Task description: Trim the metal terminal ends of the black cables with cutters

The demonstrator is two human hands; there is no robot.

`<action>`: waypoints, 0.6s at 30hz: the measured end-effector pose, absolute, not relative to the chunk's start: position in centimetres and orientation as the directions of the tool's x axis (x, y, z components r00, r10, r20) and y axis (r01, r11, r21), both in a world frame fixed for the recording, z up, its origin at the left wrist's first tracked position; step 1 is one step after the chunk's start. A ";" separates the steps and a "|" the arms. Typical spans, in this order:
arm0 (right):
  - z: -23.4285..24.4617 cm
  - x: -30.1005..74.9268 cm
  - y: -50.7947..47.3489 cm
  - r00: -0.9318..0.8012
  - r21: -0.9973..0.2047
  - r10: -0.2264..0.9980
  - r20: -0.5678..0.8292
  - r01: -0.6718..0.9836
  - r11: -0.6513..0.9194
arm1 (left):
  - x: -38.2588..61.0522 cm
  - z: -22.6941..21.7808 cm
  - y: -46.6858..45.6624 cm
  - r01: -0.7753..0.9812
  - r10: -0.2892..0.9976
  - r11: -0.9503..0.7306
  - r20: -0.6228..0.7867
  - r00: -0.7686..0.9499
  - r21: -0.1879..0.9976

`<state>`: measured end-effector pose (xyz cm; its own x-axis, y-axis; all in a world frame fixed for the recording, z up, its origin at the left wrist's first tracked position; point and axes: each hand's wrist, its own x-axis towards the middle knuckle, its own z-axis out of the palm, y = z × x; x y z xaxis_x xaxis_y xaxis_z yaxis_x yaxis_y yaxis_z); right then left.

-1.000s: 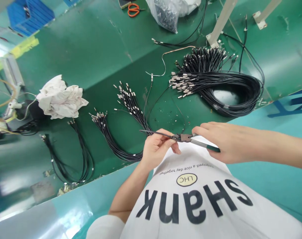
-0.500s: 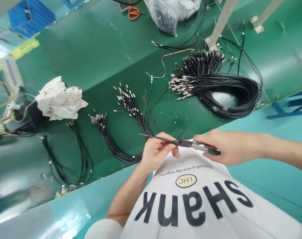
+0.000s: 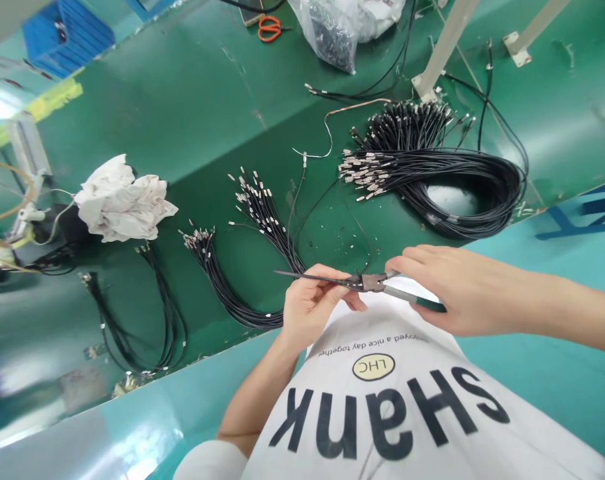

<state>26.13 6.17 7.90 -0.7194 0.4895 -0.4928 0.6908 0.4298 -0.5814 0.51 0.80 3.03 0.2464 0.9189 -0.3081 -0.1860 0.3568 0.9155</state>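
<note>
My left hand is closed in a pinch near a black cable that runs up from the tool's jaws. A long, dark, pointed piece sticks out leftward from the same fingers; I cannot tell if it is a tool or part of the cable. Cutting pliers with grey and green handles are in my right hand. Their jaws meet the work just right of my left fingertips, and the handles stand apart. Beyond my left hand lies a bundle of black cables with metal ends.
A thick coil of black cables lies right on the green table. Smaller cable bundles and a white cloth are left. Orange-handled scissors, a plastic bag and metal posts stand farther back.
The pliers' handles have spread wider apart in my right hand, whose fingers have risen slightly. My left hand keeps its pinch in nearly the same place.
</note>
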 end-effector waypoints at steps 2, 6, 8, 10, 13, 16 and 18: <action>8.0 26.2 6.0 -0.718 -0.525 0.508 -0.476 0.695 0.491 | 0.6 3.1 0.7 -0.169 0.918 0.365 -0.323 0.229 0.916; 8.1 26.0 5.8 -0.717 -0.461 0.528 -0.455 0.697 0.550 | 0.7 3.3 0.6 -0.142 0.917 0.371 -0.337 0.213 0.918; 8.2 25.8 5.8 -0.710 -0.460 0.518 -0.477 0.704 0.542 | 0.6 3.3 0.5 -0.127 0.917 0.369 -0.338 0.212 0.921; 8.3 25.7 6.0 -0.700 -0.486 0.491 -0.518 0.713 0.505 | 0.6 3.1 0.5 -0.119 0.919 0.362 -0.332 0.212 0.924; 8.5 25.6 6.4 -0.689 -0.554 0.434 -0.581 0.725 0.409 | 0.5 2.9 0.4 -0.124 0.929 0.331 -0.300 0.216 0.935; 8.6 25.7 6.9 -0.671 -0.592 0.400 -0.625 0.741 0.318 | 0.5 2.8 0.3 -0.135 0.938 0.304 -0.271 0.218 0.943; 8.4 25.9 7.2 -0.659 -0.610 0.373 -0.653 0.750 0.257 | 0.5 2.8 0.3 -0.147 0.937 0.307 -0.272 0.220 0.940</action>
<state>25.92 7.24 8.37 -0.6589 0.3735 -0.6529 0.7498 0.2570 -0.6097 0.54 0.26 2.79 0.2195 0.9371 -0.2715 -0.1472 0.3070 0.9403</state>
